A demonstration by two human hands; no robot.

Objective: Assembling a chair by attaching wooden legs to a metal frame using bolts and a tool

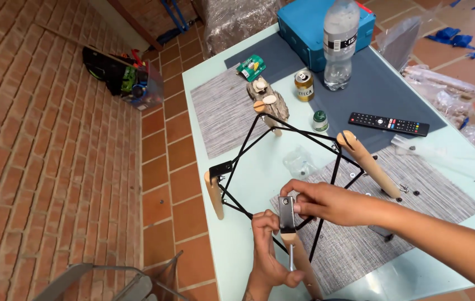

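Note:
A black wire chair base [299,161] with several wooden legs lies on the pale green table [215,100]. My left hand [268,251] grips the nearest wooden leg [304,262] and a thin metal tool [291,257] under the leg's black bracket [286,213]. My right hand [326,200] reaches in from the right and pinches that bracket at its top. Another leg [367,163] points to the right, one [213,192] sits at the left, and a far one [271,118] lies by a piece of wood.
A grey woven placemat [360,234] lies under the base, with loose screws [407,190] on it. Behind are a remote [389,124], a can [304,85], a plastic bottle [340,44], a small green-capped jar [320,121], a blue case [310,25]. Brick floor lies left.

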